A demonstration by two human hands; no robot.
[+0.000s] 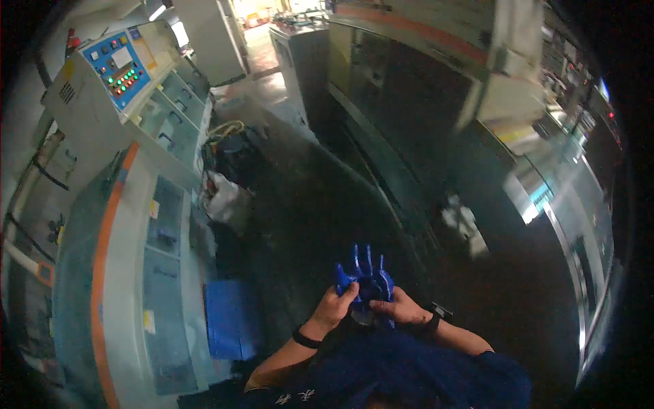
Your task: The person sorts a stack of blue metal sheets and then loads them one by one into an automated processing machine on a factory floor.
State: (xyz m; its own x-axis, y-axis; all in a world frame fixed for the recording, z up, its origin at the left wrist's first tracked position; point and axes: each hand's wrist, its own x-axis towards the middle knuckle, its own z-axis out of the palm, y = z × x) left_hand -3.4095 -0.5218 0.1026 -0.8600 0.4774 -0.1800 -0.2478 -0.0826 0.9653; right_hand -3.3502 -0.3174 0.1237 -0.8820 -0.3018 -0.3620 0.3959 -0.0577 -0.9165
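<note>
In front of my body I hold a shiny blue object [366, 279] with several thin prongs standing up, somewhat like the fingers of a glove; its exact kind cannot be made out. My left hand [334, 305] is closed on its left side, thumb laid over the near edge. On the other side my right hand [403, 308] grips it, the thumb reaching toward the dark middle. Both hands are close together at about the same height. A dark band circles my left wrist, and a watch-like band is on the right.
Along the left runs a pale machine with orange trim [109, 273] and a lit blue control panel [114, 67]. A blue bin [230, 319] stands beside it, with a white bag [225, 199] farther on. Dark cabinets [402, 88] line the right; a bright doorway [259, 48] lies ahead.
</note>
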